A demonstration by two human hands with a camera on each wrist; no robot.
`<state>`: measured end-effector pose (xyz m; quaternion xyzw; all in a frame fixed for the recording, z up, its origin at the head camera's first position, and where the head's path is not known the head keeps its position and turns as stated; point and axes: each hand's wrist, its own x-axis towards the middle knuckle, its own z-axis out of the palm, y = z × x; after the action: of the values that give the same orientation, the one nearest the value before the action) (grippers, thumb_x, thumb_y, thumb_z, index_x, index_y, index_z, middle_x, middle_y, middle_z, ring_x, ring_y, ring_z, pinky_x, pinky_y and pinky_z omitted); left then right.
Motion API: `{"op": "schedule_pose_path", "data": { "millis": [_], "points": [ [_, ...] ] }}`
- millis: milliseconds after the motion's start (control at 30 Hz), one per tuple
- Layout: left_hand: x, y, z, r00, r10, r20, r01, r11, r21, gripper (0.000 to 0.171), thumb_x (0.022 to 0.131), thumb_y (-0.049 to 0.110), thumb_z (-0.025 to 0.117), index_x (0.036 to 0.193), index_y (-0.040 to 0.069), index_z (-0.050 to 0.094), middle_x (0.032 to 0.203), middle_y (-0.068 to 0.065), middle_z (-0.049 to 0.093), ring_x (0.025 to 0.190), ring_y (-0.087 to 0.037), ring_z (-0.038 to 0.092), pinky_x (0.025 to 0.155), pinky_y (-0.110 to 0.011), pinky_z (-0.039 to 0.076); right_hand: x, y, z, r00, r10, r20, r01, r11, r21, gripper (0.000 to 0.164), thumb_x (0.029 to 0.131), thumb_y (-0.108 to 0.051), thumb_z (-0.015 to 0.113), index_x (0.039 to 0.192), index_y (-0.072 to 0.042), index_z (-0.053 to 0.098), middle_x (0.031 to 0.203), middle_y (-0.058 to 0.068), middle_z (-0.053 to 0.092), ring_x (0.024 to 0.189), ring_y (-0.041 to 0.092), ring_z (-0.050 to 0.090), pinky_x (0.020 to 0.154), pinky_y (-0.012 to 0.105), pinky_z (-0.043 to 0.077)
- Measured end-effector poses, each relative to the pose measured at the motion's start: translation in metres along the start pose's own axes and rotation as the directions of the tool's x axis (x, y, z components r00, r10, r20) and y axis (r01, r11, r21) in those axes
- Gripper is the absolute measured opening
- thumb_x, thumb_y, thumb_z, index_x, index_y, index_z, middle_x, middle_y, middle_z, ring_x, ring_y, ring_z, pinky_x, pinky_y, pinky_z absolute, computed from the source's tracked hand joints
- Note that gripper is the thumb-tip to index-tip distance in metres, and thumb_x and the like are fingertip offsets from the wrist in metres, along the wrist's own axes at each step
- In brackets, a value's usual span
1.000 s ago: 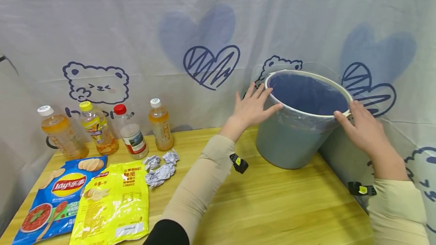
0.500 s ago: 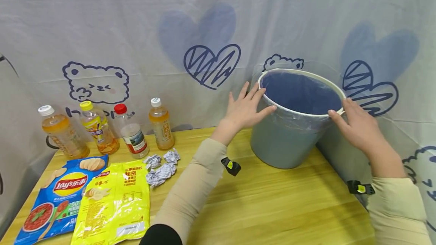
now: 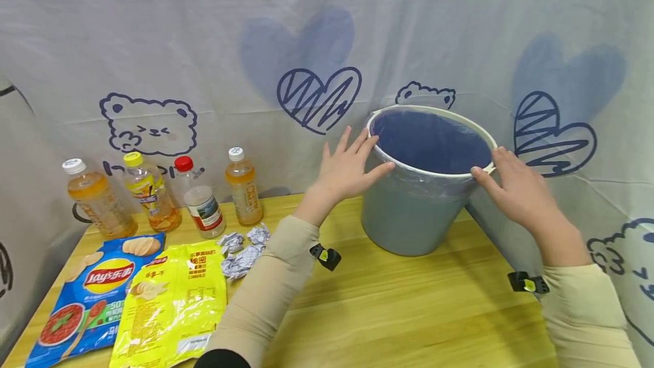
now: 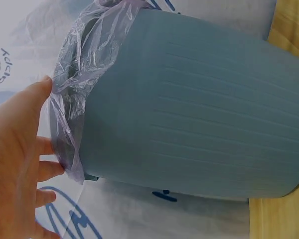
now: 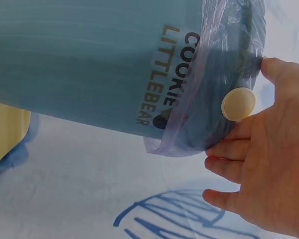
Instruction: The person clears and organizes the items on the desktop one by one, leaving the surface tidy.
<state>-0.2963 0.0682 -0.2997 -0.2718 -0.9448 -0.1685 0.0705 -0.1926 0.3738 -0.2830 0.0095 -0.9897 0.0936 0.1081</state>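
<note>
- At the lower edge, a black rounded item (image 3: 223,359) is cut off by the frame and cannot be identified.
- A yellow packet (image 3: 171,305) is laid partly over a blue packet (image 3: 87,305) on the table (image 3: 409,311); the lower ends of both are cropped.
- Crumpled paper (image 3: 242,260) is found just beyond the yellow packet; with the packets, it appears grouped to one side to leave working room.
- The bin (image 3: 409,214) is stood upright at the table's right rear, its rim contacted from opposite sides — presumably for even control.
- By the left hand (image 3: 344,170), the rim is touched with spread, unclenched fingers; by the right hand (image 3: 526,192), with extended fingers and thumb. The right index fingertip is obscured near a cream knob (image 5: 238,104).
- A clear liner (image 4: 102,50) is folded over the rim, probably so that it stays put; the bin's inner floor is not visible.
- Four bottles (image 3: 245,195) are lined up behind the packets — seemingly kept upright for reach. Their remaining contents are hard to judge.
- A printed cloth (image 3: 214,44) is hung behind, partly hidden by the bin.
</note>
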Motion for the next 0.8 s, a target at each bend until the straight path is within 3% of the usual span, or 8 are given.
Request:
{"op": "schedule_pose_path", "data": {
  "millis": [633,800],
  "points": [
    [-0.043,-0.036,-0.020,0.998,-0.054,-0.041,0.054,0.999,0.005,0.084,0.089,0.079,0.027,0.156,0.030,0.018,0.165,0.006,0.010,0.154,-0.029,-0.001,0.116,-0.067,0.006,-0.008,-0.059,0.002,0.998,-0.031,0.062,0.033,0.999,-0.025,0.087,0.099,-0.062,0.026,0.153,0.005,0.015,0.159,0.030,0.013,0.146,0.050,0.013,0.114,0.066,0.014],
    [-0.053,-0.046,-0.025,0.996,-0.063,-0.066,0.063,0.998,0.002,0.084,0.089,0.079,0.027,0.156,0.028,0.020,0.165,0.005,0.012,0.154,-0.030,0.002,0.116,-0.067,0.007,-0.013,-0.073,0.000,0.995,-0.081,0.061,0.085,0.993,-0.079,0.087,0.099,-0.062,0.029,0.152,0.006,0.020,0.158,0.030,0.018,0.145,0.049,0.017,0.113,0.066,0.017]
  ]
}}
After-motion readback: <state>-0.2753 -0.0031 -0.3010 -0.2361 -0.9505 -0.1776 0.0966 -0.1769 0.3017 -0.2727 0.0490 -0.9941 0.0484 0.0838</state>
